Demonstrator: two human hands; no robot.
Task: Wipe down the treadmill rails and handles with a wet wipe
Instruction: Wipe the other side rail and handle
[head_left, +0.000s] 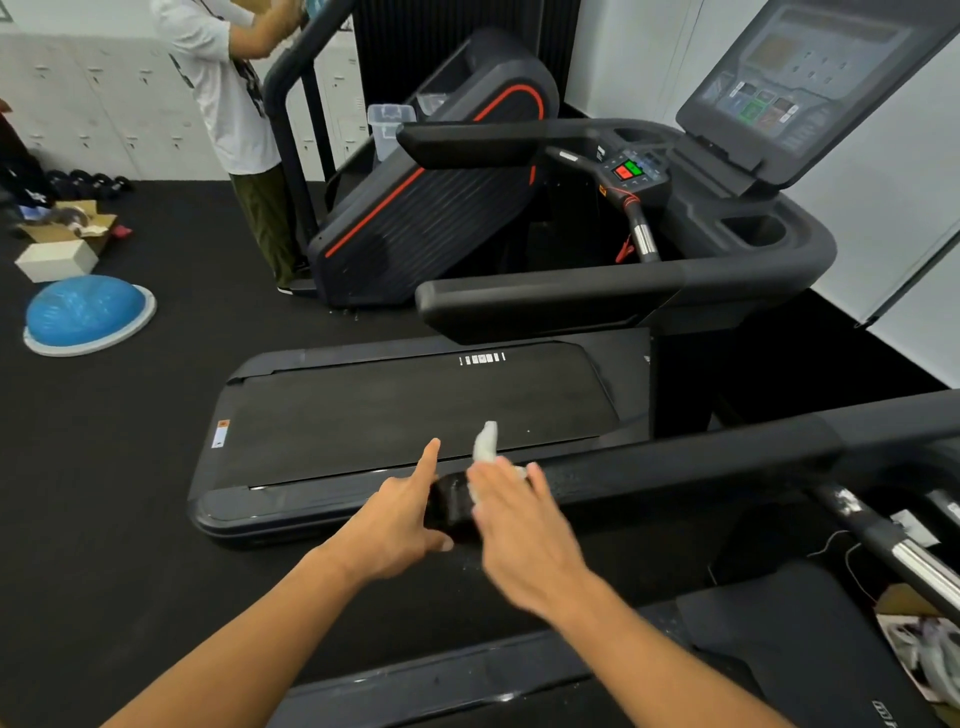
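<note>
The black rail (649, 465) of the near treadmill runs from lower centre out to the right. My left hand (400, 525) grips its rounded end, thumb underneath and index finger pointing up along the side. My right hand (519, 525) lies over the top of the rail just right of the end, fingers fairly straight, pressing a white wet wipe (485, 441) against it; a corner of the wipe sticks up above the fingers. My right hand is blurred.
A second treadmill (405, 410) stands beyond, with rails (550, 299), console (810, 88) and a chrome-banded handle (643, 236). A stair machine (431, 192) and a person in a white shirt (228, 88) stand at the back left. On the black floor lie a blue balance dome (85, 314) and boxes (57, 257).
</note>
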